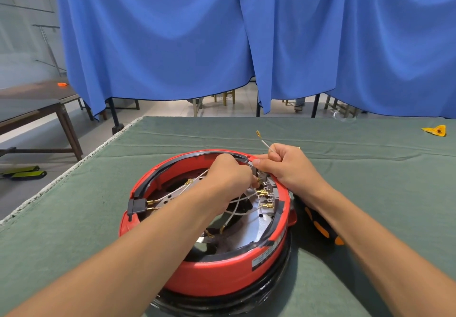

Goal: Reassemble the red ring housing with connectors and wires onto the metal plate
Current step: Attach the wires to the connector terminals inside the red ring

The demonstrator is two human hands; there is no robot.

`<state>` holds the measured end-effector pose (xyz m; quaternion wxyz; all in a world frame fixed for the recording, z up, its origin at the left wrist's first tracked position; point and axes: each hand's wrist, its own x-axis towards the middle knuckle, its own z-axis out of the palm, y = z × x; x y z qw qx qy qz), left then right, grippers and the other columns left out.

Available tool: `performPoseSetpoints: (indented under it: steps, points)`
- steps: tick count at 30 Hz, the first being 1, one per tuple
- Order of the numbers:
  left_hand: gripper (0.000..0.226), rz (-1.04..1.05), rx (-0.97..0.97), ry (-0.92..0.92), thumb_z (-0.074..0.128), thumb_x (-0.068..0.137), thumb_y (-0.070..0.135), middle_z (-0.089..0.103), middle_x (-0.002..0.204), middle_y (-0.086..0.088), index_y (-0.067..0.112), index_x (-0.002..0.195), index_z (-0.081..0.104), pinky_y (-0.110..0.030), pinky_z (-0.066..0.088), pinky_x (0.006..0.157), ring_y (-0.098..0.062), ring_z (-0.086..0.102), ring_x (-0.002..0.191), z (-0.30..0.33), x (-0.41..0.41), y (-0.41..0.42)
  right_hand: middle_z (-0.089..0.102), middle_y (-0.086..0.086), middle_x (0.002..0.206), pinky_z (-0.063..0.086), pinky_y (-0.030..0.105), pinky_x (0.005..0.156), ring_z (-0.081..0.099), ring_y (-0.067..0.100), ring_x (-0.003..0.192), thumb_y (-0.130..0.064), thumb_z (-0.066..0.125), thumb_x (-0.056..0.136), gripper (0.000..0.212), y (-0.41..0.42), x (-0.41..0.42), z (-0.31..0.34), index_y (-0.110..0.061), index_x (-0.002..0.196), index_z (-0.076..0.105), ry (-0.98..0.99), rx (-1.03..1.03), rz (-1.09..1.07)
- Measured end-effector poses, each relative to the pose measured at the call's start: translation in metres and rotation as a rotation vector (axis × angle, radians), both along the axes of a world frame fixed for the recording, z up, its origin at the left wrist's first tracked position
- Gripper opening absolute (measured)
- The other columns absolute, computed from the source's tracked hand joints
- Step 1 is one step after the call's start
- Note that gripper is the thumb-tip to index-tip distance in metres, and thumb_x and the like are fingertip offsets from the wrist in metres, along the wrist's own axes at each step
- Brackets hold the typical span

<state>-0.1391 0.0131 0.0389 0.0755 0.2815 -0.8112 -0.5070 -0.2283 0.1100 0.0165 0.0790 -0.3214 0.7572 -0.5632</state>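
red ring housing (212, 271) ×1, table centre | left hand (228, 172) pinching brass spade connector (258, 179) at 1 o'clock | right hand (287, 166) gripping one wire (267, 145) | screwdriver (320, 225) ×1 at 3 o'clock

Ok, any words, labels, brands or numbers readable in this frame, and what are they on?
No text can be read.
White rectangular label on the outer wall of the red plastic ring housing: printed lines, too blurred to read.
Yellow wrapper on the green table cloth: dark mark, unreadable.

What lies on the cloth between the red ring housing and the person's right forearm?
In the head view, a black tool with orange grip patches lies between the red ring housing and the right forearm.
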Motion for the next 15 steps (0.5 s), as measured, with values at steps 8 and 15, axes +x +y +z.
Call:
performPoseSetpoints:
  steps: [8,15]
  points:
    - [0.034,0.009,-0.003,0.021,0.068,0.082,0.007,0.034,0.04,0.006,0.013,0.053,0.052,-0.023,0.022,0.044,-0.011,0.03,0.045,-0.003,-0.002,-0.002,0.06,0.009,0.064,0.032,0.035,0.051,0.053,0.029,0.065,-0.045,0.081,0.065,0.061,-0.001,0.01,0.008,-0.017,0.057,0.028,0.434,0.284,-0.404]
    - [0.028,0.033,-0.003,0.038,0.066,0.084,0.006,0.045,0.048,0.002,0.012,0.057,0.06,-0.025,0.029,0.049,-0.013,0.042,0.053,-0.004,-0.006,-0.003,0.038,0.001,0.047,0.018,0.032,0.045,0.032,0.02,0.049,-0.039,0.081,0.067,0.062,0.001,0.017,0.007,-0.016,0.05,0.027,0.512,0.248,-0.455]
